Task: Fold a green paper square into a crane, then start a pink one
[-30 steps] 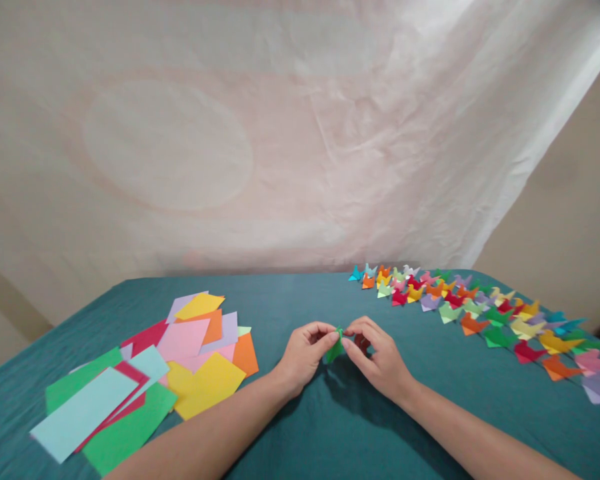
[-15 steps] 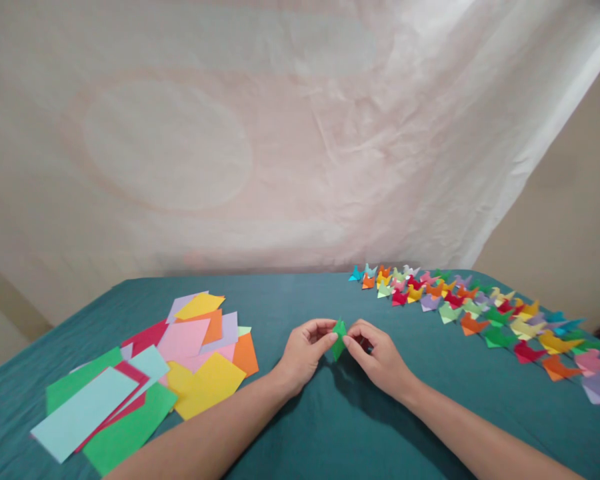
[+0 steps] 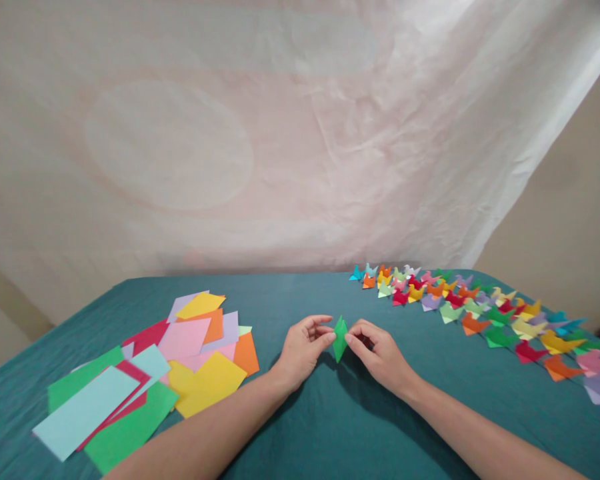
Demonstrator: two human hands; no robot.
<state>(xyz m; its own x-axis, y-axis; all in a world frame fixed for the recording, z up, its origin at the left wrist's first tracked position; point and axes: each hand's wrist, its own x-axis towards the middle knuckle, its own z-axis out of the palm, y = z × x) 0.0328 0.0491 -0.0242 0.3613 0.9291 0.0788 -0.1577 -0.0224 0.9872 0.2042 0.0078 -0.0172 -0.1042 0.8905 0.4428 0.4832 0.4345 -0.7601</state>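
A small green folded paper piece (image 3: 339, 337) is held upright between both hands above the teal tablecloth (image 3: 330, 427). My left hand (image 3: 303, 350) pinches its left side with thumb and fingertips. My right hand (image 3: 380, 357) pinches its right side, the other fingers curled. Both forearms reach in from the bottom edge.
A loose heap of flat coloured paper sheets (image 3: 145, 370) lies at the left. Rows of several small folded paper birds (image 3: 480, 310) run along the right side towards the table's edge. A creased white sheet (image 3: 280, 133) hangs behind the table.
The green piece has been turned from tilted to upright and lifted slightly. Both hands shifted a little up and apart around it.
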